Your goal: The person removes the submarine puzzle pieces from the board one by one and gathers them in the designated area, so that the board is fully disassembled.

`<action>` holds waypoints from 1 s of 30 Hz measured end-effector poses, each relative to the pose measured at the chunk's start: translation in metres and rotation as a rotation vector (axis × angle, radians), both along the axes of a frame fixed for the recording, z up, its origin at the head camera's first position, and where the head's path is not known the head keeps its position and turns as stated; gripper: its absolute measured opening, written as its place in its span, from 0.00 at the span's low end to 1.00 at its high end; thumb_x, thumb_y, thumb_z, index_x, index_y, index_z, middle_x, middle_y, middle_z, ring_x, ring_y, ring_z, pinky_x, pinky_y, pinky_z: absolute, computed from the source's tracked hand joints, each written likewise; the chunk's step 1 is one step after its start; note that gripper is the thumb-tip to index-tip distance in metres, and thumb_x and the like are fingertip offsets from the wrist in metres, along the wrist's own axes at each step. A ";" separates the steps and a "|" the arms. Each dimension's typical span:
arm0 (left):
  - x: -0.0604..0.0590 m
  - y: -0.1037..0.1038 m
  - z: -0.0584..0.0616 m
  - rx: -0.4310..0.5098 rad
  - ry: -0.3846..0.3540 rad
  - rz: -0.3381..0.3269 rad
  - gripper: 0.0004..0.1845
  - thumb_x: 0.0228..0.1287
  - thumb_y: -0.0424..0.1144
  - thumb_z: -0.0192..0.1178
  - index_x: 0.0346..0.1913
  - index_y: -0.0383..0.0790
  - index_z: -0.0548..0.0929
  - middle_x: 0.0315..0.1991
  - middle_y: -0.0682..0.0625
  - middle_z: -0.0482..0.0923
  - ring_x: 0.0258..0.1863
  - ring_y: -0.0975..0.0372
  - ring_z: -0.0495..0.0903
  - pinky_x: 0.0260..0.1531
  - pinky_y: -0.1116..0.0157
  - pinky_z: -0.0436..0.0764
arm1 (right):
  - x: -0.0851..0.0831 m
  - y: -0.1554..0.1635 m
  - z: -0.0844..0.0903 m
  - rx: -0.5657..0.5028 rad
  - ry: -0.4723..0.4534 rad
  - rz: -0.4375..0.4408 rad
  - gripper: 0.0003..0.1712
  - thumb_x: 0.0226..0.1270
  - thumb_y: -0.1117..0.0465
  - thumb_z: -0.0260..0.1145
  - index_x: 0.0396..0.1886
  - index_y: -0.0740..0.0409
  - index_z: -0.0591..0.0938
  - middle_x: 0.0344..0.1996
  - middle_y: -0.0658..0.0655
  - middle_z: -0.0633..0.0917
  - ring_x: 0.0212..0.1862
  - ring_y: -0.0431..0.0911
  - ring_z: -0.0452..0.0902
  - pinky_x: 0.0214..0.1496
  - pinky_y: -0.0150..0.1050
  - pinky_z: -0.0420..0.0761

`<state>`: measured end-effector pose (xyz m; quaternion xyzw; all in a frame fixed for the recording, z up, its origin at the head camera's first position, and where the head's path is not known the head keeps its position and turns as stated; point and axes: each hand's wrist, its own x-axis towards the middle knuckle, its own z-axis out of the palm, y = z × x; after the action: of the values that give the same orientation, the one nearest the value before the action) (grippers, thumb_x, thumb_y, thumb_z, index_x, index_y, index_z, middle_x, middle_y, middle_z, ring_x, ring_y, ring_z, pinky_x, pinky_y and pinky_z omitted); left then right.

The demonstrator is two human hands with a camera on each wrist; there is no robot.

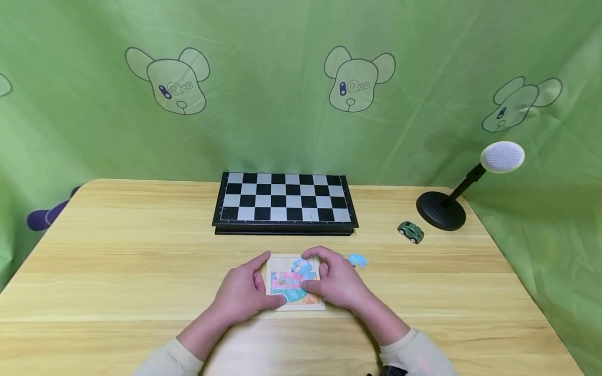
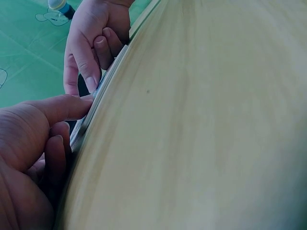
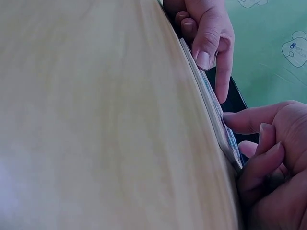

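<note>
A small jigsaw puzzle [image 1: 288, 295] in a pale square frame lies on the table, with a pink and teal picture. Its upper left part is bare, and light blue pieces [image 1: 303, 268] sit askew at the upper right. My left hand [image 1: 242, 292] holds the frame's left side, thumb over the lower edge and index finger along the upper left corner. From the right, my right hand [image 1: 340, 279] grips the puzzle, its thumb pressing on the picture and its index finger bent at the top edge. One loose blue puzzle piece [image 1: 358, 260] lies just beyond the right hand.
Behind the puzzle lies a black and white chessboard [image 1: 285, 201]. A small green toy car [image 1: 411, 232] and a microphone [image 1: 502, 157] on a round black stand [image 1: 441, 210] are at the back right. A green curtain [image 1: 268, 104] hangs behind the wooden table [image 1: 141, 261].
</note>
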<state>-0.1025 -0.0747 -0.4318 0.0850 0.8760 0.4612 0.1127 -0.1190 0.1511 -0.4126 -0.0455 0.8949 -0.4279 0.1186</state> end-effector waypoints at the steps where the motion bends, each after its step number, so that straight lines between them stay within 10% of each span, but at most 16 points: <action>1: 0.000 0.000 0.000 0.000 -0.002 -0.001 0.54 0.40 0.46 0.82 0.73 0.36 0.68 0.18 0.55 0.72 0.15 0.62 0.69 0.18 0.64 0.67 | 0.000 0.000 0.000 0.006 -0.006 -0.002 0.28 0.51 0.64 0.81 0.53 0.48 0.82 0.12 0.50 0.66 0.15 0.45 0.61 0.20 0.35 0.58; 30: 0.000 0.000 -0.001 0.007 -0.006 0.003 0.54 0.40 0.46 0.82 0.73 0.37 0.68 0.18 0.54 0.72 0.16 0.62 0.70 0.18 0.64 0.68 | 0.001 0.002 0.000 0.041 -0.010 -0.024 0.24 0.48 0.61 0.82 0.45 0.53 0.82 0.14 0.51 0.69 0.16 0.45 0.63 0.20 0.36 0.60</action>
<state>-0.1027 -0.0743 -0.4326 0.0829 0.8742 0.4645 0.1144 -0.1176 0.1531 -0.4126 -0.0300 0.9033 -0.4110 0.1190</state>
